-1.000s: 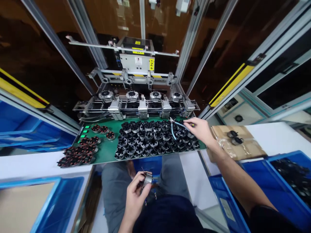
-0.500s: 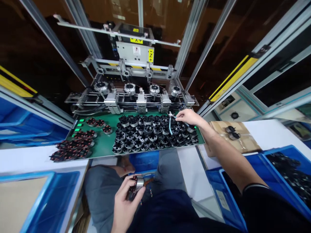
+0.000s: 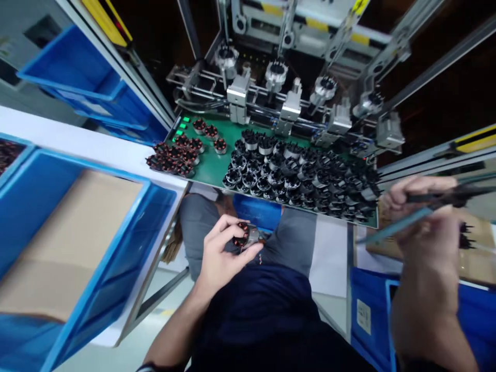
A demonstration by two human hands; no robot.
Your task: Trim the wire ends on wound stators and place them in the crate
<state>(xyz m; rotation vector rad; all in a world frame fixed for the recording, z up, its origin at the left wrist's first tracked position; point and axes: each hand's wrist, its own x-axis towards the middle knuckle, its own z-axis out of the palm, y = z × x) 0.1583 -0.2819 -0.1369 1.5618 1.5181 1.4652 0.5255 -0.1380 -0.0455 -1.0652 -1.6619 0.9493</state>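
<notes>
My left hand (image 3: 222, 253) is closed around a copper-wound motor stator (image 3: 251, 235), held above my lap with its windings toward the fingers. On the right, my right hand (image 3: 424, 206) is raised past the green board's right end and smeared by motion. It grips a pair of pliers with blue-green handles (image 3: 403, 225); their jaws are blurred. Rows of black stators without copper (image 3: 292, 168) cover much of the green board (image 3: 211, 173). Several copper-wound stators (image 3: 176, 157) are grouped at its left end.
Behind the board stands a winding machine with stators on its spindles (image 3: 276, 75). A blue bin lined with cardboard (image 3: 145, 206) is at left, more blue bins (image 3: 93, 98) behind it. At right are a cardboard piece (image 3: 382, 248) and a blue crate (image 3: 364, 294).
My right hand has lifted the pliers off the black stators and moved right with them. My left hand still holds the stator. The view has turned down and to the left.
</notes>
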